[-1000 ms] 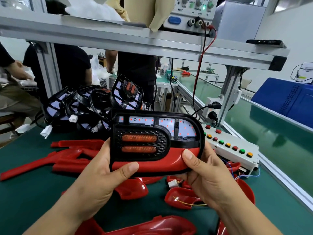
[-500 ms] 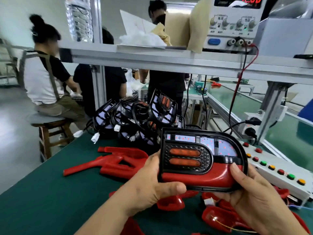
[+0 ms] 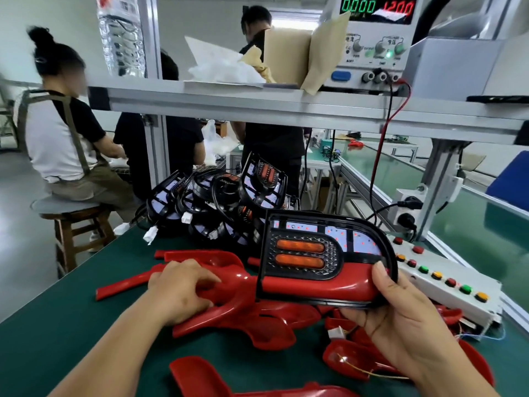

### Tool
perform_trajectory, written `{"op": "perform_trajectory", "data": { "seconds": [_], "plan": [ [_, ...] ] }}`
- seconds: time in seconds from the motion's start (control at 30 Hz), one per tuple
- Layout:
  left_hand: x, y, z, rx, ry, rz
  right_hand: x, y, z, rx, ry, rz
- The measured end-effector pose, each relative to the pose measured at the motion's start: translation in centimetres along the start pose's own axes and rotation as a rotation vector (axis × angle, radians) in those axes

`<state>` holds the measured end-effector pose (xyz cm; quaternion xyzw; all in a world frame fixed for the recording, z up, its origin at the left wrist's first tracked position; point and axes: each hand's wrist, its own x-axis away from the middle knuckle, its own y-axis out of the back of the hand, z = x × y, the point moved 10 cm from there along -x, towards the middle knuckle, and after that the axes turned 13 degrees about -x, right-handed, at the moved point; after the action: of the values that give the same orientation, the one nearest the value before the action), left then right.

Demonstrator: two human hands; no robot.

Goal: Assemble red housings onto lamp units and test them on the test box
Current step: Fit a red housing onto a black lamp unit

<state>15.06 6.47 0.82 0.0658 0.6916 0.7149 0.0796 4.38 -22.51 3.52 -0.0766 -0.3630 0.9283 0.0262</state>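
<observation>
My right hand (image 3: 400, 319) holds an assembled lamp unit (image 3: 323, 259) upright above the table by its right end: black frame, two amber bars, a red housing along its bottom, small red dots lit in its upper panels. My left hand (image 3: 180, 287) rests on a loose red housing (image 3: 229, 285) lying on the green mat, fingers curled over it. More red housings (image 3: 257, 330) lie scattered around and beneath the lamp. The white test box (image 3: 446, 279) with coloured buttons sits right behind the lamp.
A pile of bare black lamp units (image 3: 217, 202) with white connectors stands behind the housings. An aluminium shelf (image 3: 286, 107) overhead carries a power supply (image 3: 375, 38) with red and black leads. People work at the left and back. A green conveyor (image 3: 472, 224) runs on the right.
My left hand has let go of the lamp unit and dropped onto a red housing on the mat. My right hand alone now holds the lamp. The view has tilted upward.
</observation>
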Motion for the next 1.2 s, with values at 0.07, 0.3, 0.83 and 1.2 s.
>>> {"op": "perform_trajectory", "data": {
  "seconds": [0.07, 0.3, 0.83, 1.2],
  "plan": [
    [0.1, 0.4, -0.2, 0.018, -0.023, -0.050, 0.0, 0.1, 0.0, -0.006, -0.001, -0.007],
    [1.3, 2.6, -1.1, 0.275, -0.112, -0.241, -0.3, 0.9, 0.7, -0.088, 0.035, -0.089],
    [3.1, 2.6, -4.9, 0.334, -0.182, -0.165, -0.6, 1.2, 0.6, -0.091, 0.035, -0.082],
    [2.8, 3.6, -7.8, 0.158, -0.188, -0.344, -0.9, 1.9, 0.8, -0.150, 0.067, -0.131]
  ]
}}
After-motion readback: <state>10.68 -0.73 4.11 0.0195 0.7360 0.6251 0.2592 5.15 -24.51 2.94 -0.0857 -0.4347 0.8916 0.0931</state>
